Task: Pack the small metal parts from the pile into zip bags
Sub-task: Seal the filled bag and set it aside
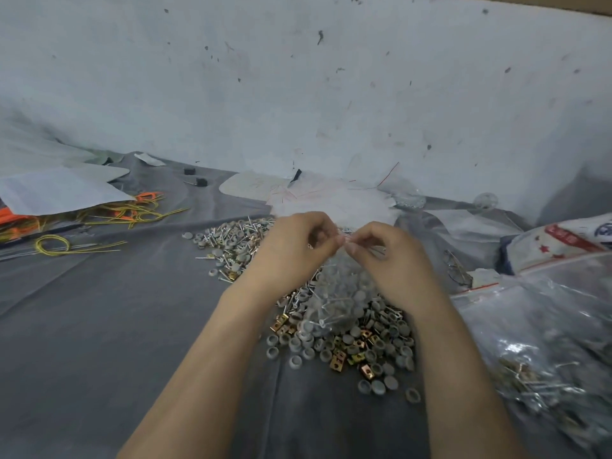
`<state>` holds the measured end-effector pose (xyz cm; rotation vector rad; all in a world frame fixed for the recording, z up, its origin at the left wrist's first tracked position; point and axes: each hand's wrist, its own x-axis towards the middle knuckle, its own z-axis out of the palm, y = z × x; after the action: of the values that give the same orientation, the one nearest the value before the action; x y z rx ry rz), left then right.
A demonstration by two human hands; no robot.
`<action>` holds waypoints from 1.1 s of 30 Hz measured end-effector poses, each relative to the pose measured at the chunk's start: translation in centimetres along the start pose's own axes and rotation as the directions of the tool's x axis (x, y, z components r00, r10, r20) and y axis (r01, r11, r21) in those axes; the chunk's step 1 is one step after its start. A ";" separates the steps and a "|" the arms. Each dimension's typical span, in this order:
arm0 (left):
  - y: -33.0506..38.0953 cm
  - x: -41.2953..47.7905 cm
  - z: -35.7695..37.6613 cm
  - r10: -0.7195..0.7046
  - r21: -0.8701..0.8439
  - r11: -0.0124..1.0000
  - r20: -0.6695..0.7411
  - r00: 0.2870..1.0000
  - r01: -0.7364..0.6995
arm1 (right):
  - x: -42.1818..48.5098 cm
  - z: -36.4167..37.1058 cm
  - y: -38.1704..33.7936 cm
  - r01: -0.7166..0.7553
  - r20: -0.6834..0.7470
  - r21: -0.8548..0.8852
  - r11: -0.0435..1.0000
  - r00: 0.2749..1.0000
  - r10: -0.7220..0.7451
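Both the left hand [291,246] and right hand [390,256] pinch the mouth of the filled bag [341,293], hanging over the pile [331,346] near the cloth's [99,309] far edge; the fingers [352,248] should slide apart along the zip, pressing it shut, bag kept upright.

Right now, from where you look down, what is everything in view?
parts pile: one heap; grey caps, silver pins, brass-coloured clips; centre of the cloth
zip bag: one; clear, holding grey caps; above the pile
empty bags: a stack; clear with red strips; behind the pile
large bag: at least one; clear, holding packed parts; right
printed sack: one; white with red stars; far right
yellow wires: several; yellow; left
black blocks: two; black; back left
cloth: one; grey; under everything
left hand: one; pinches the zip bag's top
right hand: one; pinches the zip bag's top
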<state>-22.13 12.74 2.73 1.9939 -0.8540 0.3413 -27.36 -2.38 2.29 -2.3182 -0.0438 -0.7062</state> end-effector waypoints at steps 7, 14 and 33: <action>0.4 0.1 0.6 0.105 0.061 0.992 0.053 0.993 -0.108 | 0.0 -1.3 -0.1 -0.002 0.077 -0.007 1.000 0.997 0.002; 0.5 0.3 -0.4 0.050 0.044 0.997 0.177 0.983 -0.059 | 0.3 -1.5 -0.4 0.009 0.107 -0.004 1.000 0.994 -0.008; 0.5 0.5 -1.0 0.026 0.161 0.985 0.193 0.981 -0.058 | 1.1 -1.5 -1.1 -0.123 0.172 0.047 0.991 0.979 0.113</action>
<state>-22.00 13.18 3.87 2.1919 -1.0173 0.2548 -27.38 -2.64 4.40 -2.2985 -0.0027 -0.4426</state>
